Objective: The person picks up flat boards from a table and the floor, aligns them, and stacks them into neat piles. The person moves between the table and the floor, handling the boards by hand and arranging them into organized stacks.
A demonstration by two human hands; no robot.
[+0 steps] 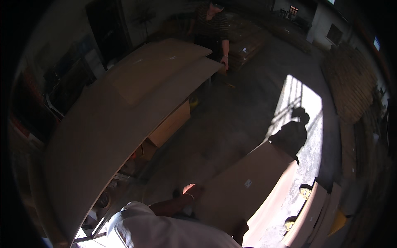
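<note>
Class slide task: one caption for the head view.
Left hand and right hand at a brown panel near sunlit floor, a co-worker beyond.

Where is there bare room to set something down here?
The widest looks to be the dark floor between the large board and the lower sheet. The sunlit floor past that sheet's far end also looks open. The large board's near part is bare. Crowded: under the board's edge, around the brown box, and lower right, by the yellow wheels.

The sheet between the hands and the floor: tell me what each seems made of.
Sheet: probably cardboard or thin fiberboard, matte; it's plain brown without gloss, though dim light leaves this open. Floor: likely bare concrete, dull; speckled pale grey where sunlit.
</note>
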